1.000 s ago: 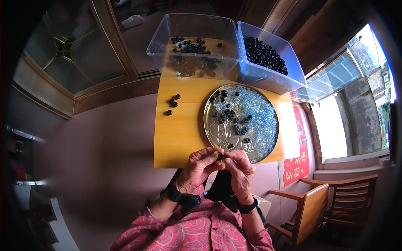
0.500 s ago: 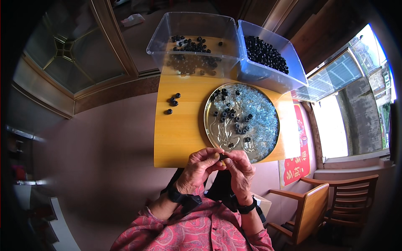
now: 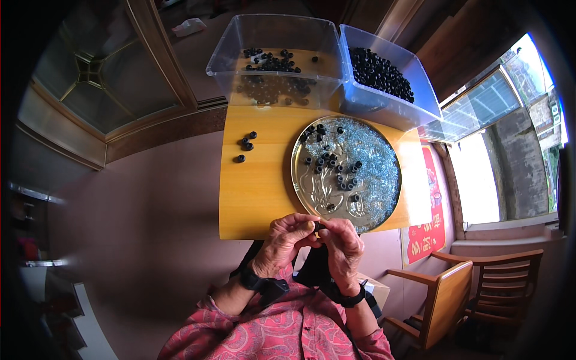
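My left hand (image 3: 286,241) and my right hand (image 3: 343,248) meet at the table's near edge, fingertips pinched together. Between them sits a small black cap-like piece (image 3: 319,227), mostly covered by the fingers. Just beyond the hands lies a round metal tray (image 3: 307,191) with a raised pattern. Loose black cap-like pieces (image 3: 346,181), some showing hollow ends, are scattered over its left and middle. Many tiny clear, bluish glinting bits (image 3: 377,162) cover its right side. Several more black pieces (image 3: 246,144) rest on the wood left of the tray.
At the table's (image 3: 252,198) far end stand two clear plastic bins. The left bin (image 3: 282,24) holds a thin scatter of black pieces; the right bin (image 3: 390,114) is heaped with them. Wooden chairs (image 3: 447,300) stand at the right, near a window. A glass-panelled door (image 3: 114,72) is at the left.
Both hands stay together, with only slight shifts of the fingers and right hand around the black piece. The whole view has moved a little; tray and bins look the same.
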Available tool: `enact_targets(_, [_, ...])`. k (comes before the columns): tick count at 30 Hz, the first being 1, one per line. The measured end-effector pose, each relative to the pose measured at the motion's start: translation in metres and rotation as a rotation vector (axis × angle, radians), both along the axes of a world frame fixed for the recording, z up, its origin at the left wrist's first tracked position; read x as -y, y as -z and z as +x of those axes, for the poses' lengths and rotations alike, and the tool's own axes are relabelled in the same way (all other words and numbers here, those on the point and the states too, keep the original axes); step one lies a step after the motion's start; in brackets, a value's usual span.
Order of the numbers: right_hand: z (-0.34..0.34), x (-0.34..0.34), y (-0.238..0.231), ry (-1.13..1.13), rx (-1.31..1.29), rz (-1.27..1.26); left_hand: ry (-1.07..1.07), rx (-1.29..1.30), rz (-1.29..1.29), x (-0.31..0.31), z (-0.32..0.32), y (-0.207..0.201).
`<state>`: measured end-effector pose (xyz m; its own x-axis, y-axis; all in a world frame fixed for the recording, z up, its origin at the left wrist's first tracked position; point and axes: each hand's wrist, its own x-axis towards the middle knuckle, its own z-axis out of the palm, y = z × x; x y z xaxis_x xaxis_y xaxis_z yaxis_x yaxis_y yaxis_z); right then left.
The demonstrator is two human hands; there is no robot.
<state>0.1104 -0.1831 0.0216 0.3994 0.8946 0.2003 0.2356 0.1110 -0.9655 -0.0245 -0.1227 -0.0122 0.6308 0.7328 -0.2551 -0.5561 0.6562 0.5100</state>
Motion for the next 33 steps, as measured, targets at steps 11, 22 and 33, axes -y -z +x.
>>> enact_targets(11, [0.001, 0.0, 0.001, 0.024, 0.381, 0.076, -0.043, -0.321, 0.297, 0.002, -0.001, -0.007])
enact_targets(22, [0.018, -0.017, 0.0, -0.069, 0.476, 0.043, -0.033, -0.503, 0.437, -0.019, 0.006, -0.018])
enact_targets(33, [0.036, -0.054, 0.014, -0.075, 0.732, 0.093, -0.1, -0.825, 0.892, -0.057, 0.021, 0.0])
